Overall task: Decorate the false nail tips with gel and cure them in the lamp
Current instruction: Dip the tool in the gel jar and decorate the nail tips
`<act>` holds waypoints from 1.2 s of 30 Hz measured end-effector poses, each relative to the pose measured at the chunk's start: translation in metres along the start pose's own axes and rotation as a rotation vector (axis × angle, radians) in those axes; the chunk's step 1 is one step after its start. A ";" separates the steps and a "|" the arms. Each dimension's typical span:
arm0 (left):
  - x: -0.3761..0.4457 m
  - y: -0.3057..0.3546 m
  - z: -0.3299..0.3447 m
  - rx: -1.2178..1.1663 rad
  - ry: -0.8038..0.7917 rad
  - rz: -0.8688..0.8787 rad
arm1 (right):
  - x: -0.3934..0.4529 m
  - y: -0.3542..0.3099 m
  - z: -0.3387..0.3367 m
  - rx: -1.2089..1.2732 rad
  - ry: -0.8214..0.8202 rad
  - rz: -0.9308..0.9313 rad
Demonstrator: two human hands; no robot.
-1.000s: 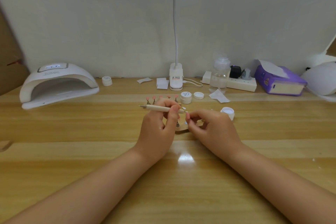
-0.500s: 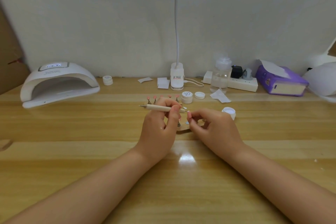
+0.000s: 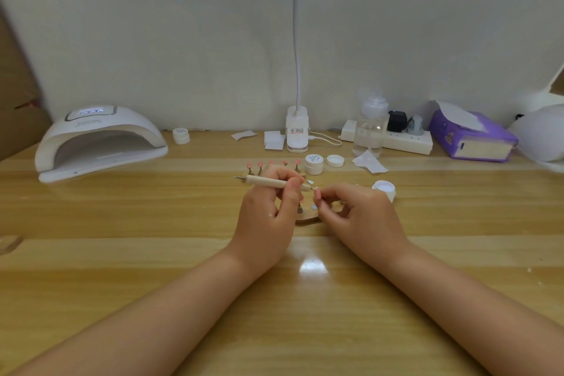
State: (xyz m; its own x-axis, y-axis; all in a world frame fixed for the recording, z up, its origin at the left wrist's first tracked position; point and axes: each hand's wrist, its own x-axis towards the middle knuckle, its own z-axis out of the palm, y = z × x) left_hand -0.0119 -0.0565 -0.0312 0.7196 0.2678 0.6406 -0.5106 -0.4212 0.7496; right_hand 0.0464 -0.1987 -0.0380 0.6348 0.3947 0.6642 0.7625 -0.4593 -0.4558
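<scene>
Far left on the counter (image 3: pixel 122 223), the white curing lamp (image 3: pixel 97 140), mouth facing out, well apart from the work. Centre: left hand (image 3: pixel 268 214), fingers curled round a wooden-handled dotting tool (image 3: pixel 274 182) lying nearly level, metal tip pointing right. Behind it, pink nail tips (image 3: pixel 260 164) upright in a row on their stand. Right hand (image 3: pixel 360 217) curled, thumb and forefinger pinching a small nail tip (image 3: pixel 317 192) right at the tool's point, above a wooden holder (image 3: pixel 306 218). Open gel pot (image 3: pixel 384 189) just beside that hand.
</scene>
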 end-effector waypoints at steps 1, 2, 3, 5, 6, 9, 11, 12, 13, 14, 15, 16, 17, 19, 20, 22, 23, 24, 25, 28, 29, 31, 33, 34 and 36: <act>0.000 0.000 0.000 -0.004 -0.002 -0.003 | 0.000 0.000 0.000 -0.001 -0.001 0.001; 0.000 0.000 0.000 -0.008 -0.004 -0.007 | 0.000 0.000 0.000 -0.004 -0.002 0.001; 0.000 0.000 0.000 -0.008 -0.005 -0.009 | 0.000 0.000 0.000 -0.005 -0.001 -0.001; 0.000 -0.001 0.000 -0.004 -0.008 -0.009 | 0.000 0.000 0.000 -0.005 0.001 -0.007; 0.000 -0.001 0.000 -0.001 -0.009 -0.007 | 0.000 0.000 0.000 -0.004 0.000 -0.010; 0.000 -0.001 0.000 0.007 -0.009 -0.007 | 0.000 0.000 -0.001 0.000 -0.006 -0.011; 0.000 -0.001 0.000 0.005 -0.011 -0.010 | 0.000 0.000 -0.001 0.004 -0.008 -0.012; 0.000 -0.001 0.000 0.003 -0.013 -0.011 | 0.000 -0.001 -0.001 0.006 -0.010 -0.012; 0.000 -0.001 0.000 0.006 -0.016 -0.013 | 0.000 -0.001 -0.002 0.006 -0.013 -0.010; 0.000 -0.002 0.000 0.013 -0.019 -0.015 | 0.000 -0.001 -0.002 0.004 -0.016 -0.007; 0.000 -0.002 0.000 0.020 -0.020 -0.018 | 0.000 -0.001 -0.002 0.003 -0.017 -0.004; 0.000 -0.002 0.000 0.027 -0.018 -0.020 | 0.000 -0.001 -0.002 0.003 -0.017 -0.002; 0.000 -0.001 0.000 0.033 -0.016 -0.020 | 0.000 -0.001 -0.002 0.002 -0.017 -0.002; 0.000 -0.001 0.000 0.045 -0.014 -0.014 | -0.001 -0.001 -0.002 0.001 -0.017 -0.005; 0.000 -0.001 -0.001 0.047 -0.016 -0.012 | -0.001 -0.001 -0.002 0.000 -0.017 -0.008; -0.001 -0.001 -0.001 0.046 -0.021 -0.010 | -0.001 -0.001 -0.002 -0.004 -0.014 -0.013; -0.001 0.000 -0.001 0.046 -0.022 -0.009 | -0.001 -0.001 -0.001 -0.005 -0.013 -0.014; -0.001 0.000 -0.001 0.047 -0.023 -0.010 | -0.001 -0.001 -0.001 -0.005 -0.012 -0.014; -0.001 0.000 -0.001 0.048 -0.022 -0.012 | -0.001 -0.001 -0.001 -0.005 -0.012 -0.015; 0.000 0.000 -0.001 0.042 -0.020 -0.022 | -0.001 0.000 -0.001 -0.006 -0.012 -0.019; 0.000 0.000 -0.001 0.044 -0.020 -0.022 | -0.001 0.000 -0.001 -0.007 -0.013 -0.018; 0.000 0.000 -0.001 0.053 -0.020 -0.017 | -0.001 0.000 -0.001 -0.006 -0.014 -0.014; -0.001 0.000 -0.001 0.044 -0.014 -0.013 | -0.001 0.000 -0.001 -0.006 -0.013 -0.016; -0.001 0.000 -0.001 0.038 -0.007 -0.011 | -0.001 0.000 -0.001 -0.008 -0.013 -0.018; 0.000 0.000 -0.001 0.037 0.013 0.003 | -0.001 0.000 -0.001 -0.013 -0.009 -0.019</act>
State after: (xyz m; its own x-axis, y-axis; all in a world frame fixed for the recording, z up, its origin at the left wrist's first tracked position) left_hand -0.0128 -0.0557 -0.0309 0.7121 0.2776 0.6448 -0.4947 -0.4533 0.7415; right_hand 0.0455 -0.1995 -0.0377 0.6216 0.4102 0.6673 0.7724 -0.4624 -0.4354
